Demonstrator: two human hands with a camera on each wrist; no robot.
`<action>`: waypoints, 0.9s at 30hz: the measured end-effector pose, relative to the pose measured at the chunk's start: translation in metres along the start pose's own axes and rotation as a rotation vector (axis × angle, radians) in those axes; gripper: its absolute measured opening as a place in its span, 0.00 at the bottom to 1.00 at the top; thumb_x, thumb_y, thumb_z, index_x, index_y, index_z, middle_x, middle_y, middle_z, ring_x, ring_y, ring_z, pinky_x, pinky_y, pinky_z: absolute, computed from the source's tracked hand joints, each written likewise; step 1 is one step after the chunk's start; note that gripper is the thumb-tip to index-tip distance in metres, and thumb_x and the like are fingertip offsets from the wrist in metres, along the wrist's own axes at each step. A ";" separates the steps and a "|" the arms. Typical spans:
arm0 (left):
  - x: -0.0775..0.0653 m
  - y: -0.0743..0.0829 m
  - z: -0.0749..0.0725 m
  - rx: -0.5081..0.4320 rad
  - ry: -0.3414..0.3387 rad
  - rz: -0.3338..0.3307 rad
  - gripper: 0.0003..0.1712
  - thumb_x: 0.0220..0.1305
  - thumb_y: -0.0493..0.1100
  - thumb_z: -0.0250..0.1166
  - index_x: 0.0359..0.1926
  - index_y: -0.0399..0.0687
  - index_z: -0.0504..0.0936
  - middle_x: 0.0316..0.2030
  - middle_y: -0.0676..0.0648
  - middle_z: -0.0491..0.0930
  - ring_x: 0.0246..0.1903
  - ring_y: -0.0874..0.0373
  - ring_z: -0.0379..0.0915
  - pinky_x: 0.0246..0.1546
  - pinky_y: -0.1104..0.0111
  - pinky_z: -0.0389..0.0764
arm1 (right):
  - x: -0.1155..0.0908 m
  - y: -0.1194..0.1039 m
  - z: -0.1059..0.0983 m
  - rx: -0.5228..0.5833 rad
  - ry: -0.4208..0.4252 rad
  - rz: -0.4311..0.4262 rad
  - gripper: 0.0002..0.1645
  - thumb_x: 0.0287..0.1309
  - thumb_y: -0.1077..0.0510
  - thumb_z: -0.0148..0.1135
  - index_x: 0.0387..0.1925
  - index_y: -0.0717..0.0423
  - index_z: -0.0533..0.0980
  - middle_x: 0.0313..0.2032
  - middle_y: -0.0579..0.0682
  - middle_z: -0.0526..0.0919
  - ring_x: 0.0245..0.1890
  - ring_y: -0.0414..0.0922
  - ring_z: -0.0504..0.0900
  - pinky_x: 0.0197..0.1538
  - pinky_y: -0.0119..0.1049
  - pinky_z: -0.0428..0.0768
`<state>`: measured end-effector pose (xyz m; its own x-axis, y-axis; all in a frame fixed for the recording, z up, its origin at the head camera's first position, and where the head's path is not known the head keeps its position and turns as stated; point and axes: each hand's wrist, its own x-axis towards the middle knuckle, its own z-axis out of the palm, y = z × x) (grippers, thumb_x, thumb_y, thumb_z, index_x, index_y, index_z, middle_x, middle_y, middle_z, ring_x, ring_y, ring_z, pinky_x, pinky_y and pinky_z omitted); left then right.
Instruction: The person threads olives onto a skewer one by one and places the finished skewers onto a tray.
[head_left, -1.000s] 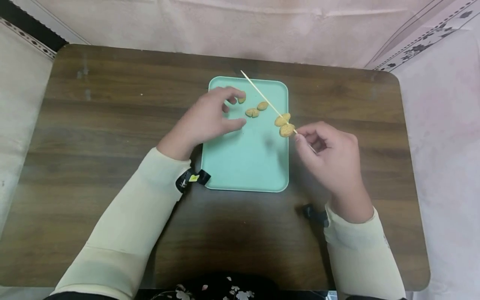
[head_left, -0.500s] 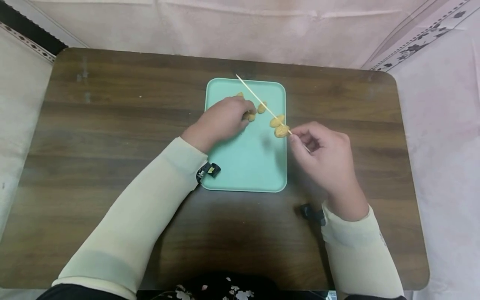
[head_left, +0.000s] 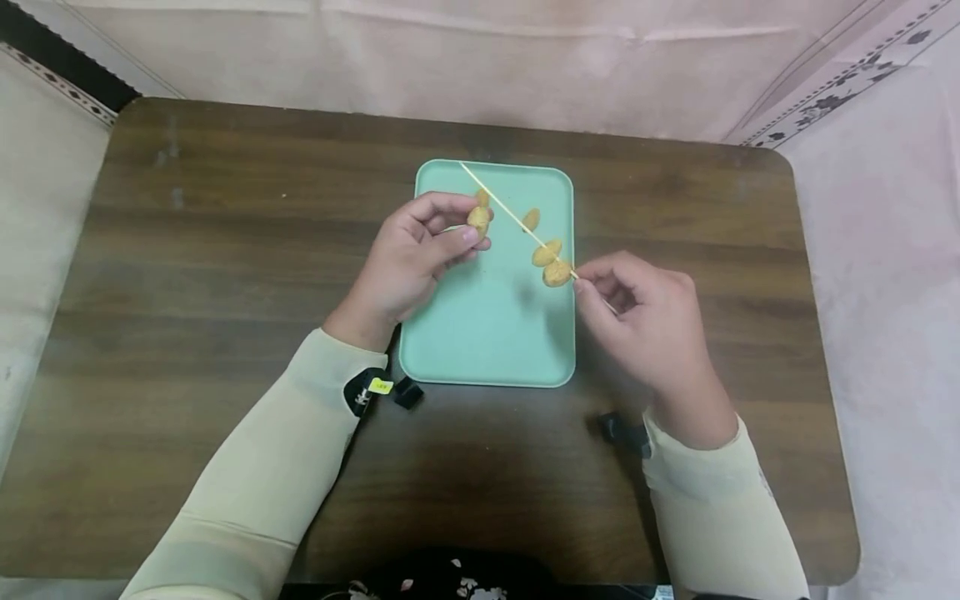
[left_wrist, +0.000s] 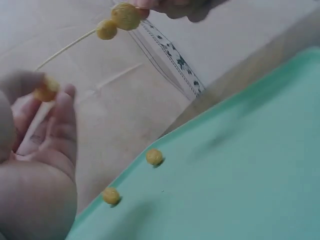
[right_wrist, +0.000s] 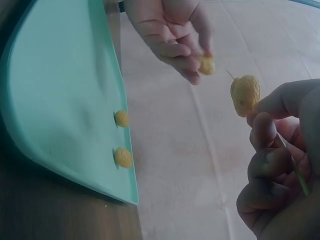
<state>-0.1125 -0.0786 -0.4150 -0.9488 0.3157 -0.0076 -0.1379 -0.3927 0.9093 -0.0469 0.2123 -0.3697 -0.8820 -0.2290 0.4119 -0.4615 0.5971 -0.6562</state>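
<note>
My right hand [head_left: 651, 325] pinches a thin wooden skewer [head_left: 501, 205] near its lower end, its tip pointing up and left across the tray. Two yellow-brown, wrinkled oval balls [head_left: 557, 273] are threaded on it close to my fingertips. My left hand [head_left: 408, 258] pinches another such ball [left_wrist: 47, 90] between thumb and fingers, left of the skewer. Both hands are raised over the light green tray [head_left: 487, 342]. Two more balls lie on the tray near its far edge, one ball [left_wrist: 154, 157] apart from the other ball [left_wrist: 111, 195].
The tray rests on a dark wood-grain table [head_left: 225, 250] with rounded corners. Pale cloth [head_left: 480, 67] hangs behind the table, and patterned borders run at both sides. A black wrist strap [head_left: 367, 389] sits over the left sleeve.
My left hand reached down to the tray, took a ball and lifted it back to the left. The skewer and right hand shifted slightly left and down in view.
</note>
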 end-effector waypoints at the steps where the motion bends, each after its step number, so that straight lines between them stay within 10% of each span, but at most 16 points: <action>1: -0.002 -0.001 -0.002 -0.070 -0.006 0.017 0.19 0.77 0.26 0.65 0.63 0.44 0.86 0.54 0.45 0.88 0.48 0.54 0.91 0.54 0.69 0.93 | 0.000 -0.001 0.001 0.000 -0.006 -0.004 0.04 0.68 0.63 0.73 0.40 0.60 0.90 0.28 0.49 0.90 0.26 0.34 0.78 0.36 0.18 0.77; 9: -0.006 -0.007 -0.014 -0.334 0.036 0.106 0.24 0.75 0.21 0.59 0.59 0.47 0.89 0.50 0.46 0.87 0.43 0.57 0.88 0.47 0.75 0.91 | -0.002 -0.007 0.004 0.005 -0.061 -0.053 0.04 0.66 0.62 0.72 0.38 0.58 0.90 0.28 0.48 0.91 0.26 0.33 0.77 0.36 0.18 0.76; 14: -0.002 -0.011 -0.023 -0.437 0.084 0.152 0.19 0.67 0.32 0.81 0.56 0.46 0.91 0.48 0.46 0.87 0.40 0.60 0.84 0.42 0.76 0.89 | -0.002 -0.007 0.007 -0.002 -0.087 -0.069 0.04 0.66 0.64 0.71 0.38 0.58 0.90 0.28 0.46 0.90 0.26 0.35 0.77 0.36 0.19 0.76; 19: 0.000 -0.014 -0.026 -0.425 0.108 0.183 0.27 0.56 0.44 0.91 0.55 0.48 0.92 0.46 0.48 0.86 0.40 0.62 0.86 0.44 0.76 0.90 | -0.003 -0.006 0.009 -0.008 -0.105 -0.087 0.05 0.65 0.66 0.71 0.38 0.57 0.90 0.28 0.45 0.91 0.26 0.36 0.77 0.35 0.19 0.76; 27: -0.003 -0.013 -0.017 -0.264 0.214 0.214 0.22 0.74 0.23 0.63 0.52 0.50 0.94 0.47 0.46 0.86 0.44 0.59 0.85 0.49 0.75 0.91 | -0.002 -0.008 0.012 -0.029 -0.113 -0.099 0.06 0.64 0.67 0.72 0.39 0.57 0.91 0.28 0.45 0.90 0.25 0.38 0.77 0.34 0.20 0.75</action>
<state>-0.1124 -0.0892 -0.4337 -0.9979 0.0261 0.0588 0.0280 -0.6469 0.7620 -0.0423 0.1987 -0.3731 -0.8382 -0.3717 0.3990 -0.5452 0.5887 -0.5969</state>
